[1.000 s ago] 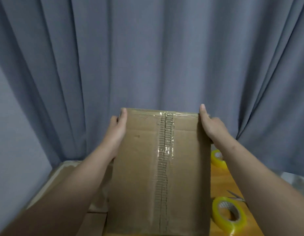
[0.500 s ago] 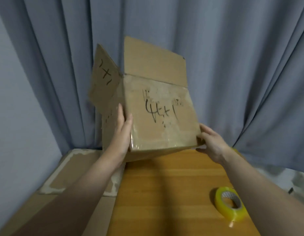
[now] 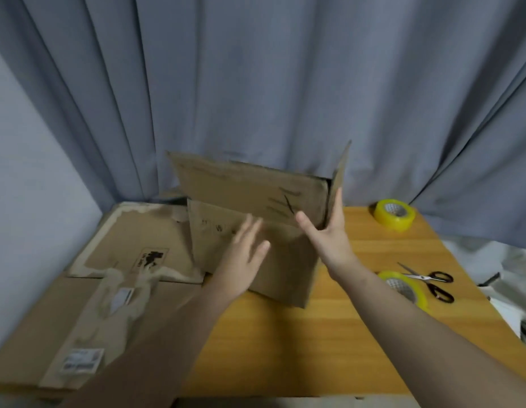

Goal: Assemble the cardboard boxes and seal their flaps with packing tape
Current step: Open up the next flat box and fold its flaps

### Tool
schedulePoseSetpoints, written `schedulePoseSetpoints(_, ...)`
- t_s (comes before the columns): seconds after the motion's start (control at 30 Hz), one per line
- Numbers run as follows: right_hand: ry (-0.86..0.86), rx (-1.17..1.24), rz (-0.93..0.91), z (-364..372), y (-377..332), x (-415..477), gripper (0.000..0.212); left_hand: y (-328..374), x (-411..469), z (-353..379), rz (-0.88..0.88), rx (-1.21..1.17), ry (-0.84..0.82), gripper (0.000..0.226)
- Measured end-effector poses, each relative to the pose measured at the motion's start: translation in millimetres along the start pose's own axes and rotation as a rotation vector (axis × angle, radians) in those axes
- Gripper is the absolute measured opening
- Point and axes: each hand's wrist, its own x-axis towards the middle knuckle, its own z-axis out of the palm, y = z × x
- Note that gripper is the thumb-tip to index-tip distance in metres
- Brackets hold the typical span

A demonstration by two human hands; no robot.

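A brown cardboard box (image 3: 256, 260) stands on the wooden table (image 3: 329, 348) with its top flaps up. My left hand (image 3: 244, 254) is in front of the near wall, fingers spread and blurred; whether it touches the cardboard I cannot tell. My right hand (image 3: 329, 231) has straight fingers lying against the upright right-hand flap (image 3: 339, 175), thumb spread toward the near long flap (image 3: 241, 189). Two yellow rolls of packing tape lie to the right: one roll (image 3: 394, 214) far back, the other roll (image 3: 409, 287) partly behind my right forearm.
Black-handled scissors (image 3: 432, 281) lie right of the near tape roll. Flattened cardboard sheets (image 3: 108, 275) with torn labels are stacked on the left, reaching the table's front. A grey curtain (image 3: 256, 83) hangs close behind the box. Crumpled plastic lies off the right table edge.
The box, held up in the air with both hands half a second ago, now stands on the table. Both hands have left its sides and moved to its front and flaps.
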Motion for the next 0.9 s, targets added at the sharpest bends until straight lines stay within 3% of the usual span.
schedulePoseSetpoints(0.1, 0.087, -0.062, -0.056, -8.8, 1.4, 8.3, 0.102, -10.1, 9.0, -24.4, -0.189, -0.030, 0.379, 0.063)
schedulePoseSetpoints(0.17, 0.142, -0.011, -0.025, -11.2, -2.3, 15.2, 0.077, -24.2, 18.5, -41.8, -0.331, -0.157, 0.469, 0.080)
schedulePoseSetpoints(0.3, 0.326, -0.002, 0.078, -13.4, -0.8, 32.4, 0.053, -56.3, 41.1, -66.8, -0.573, -0.328, 0.351, 0.125)
schedulePoseSetpoints(0.4, 0.476, -0.029, 0.144, -22.9, 7.8, 48.6, 0.043, -67.9, 58.0, -67.6, -0.668, -0.342, 0.251, 0.126)
schedulePoseSetpoints(0.5, 0.524, -0.032, 0.176, -39.1, 12.6, 60.5, 0.042, -63.8, 71.5, -54.9, -0.675, -0.482, 0.300, 0.127)
schedulePoseSetpoints(0.6, 0.398, -0.063, 0.086, -50.1, 16.8, 66.1, 0.063, -57.1, 78.6, -37.1, -0.619, -0.650, 0.465, 0.116)
schedulePoseSetpoints(0.67, 0.313, -0.088, 0.011, -51.1, 14.6, 65.7, 0.075, -55.4, 78.3, -34.7, -0.545, -0.604, 0.498, 0.106)
schedulePoseSetpoints(0.77, 0.307, -0.109, -0.050, -53.4, 15.7, 75.6, 0.062, -57.3, 86.8, -42.8, -0.387, -0.579, 0.592, 0.070)
schedulePoseSetpoints(0.9, 0.365, -0.036, -0.001, -63.8, 22.1, 91.6, 0.052, -50.2, 87.7, -30.8, -0.321, -0.498, 0.460, 0.041)
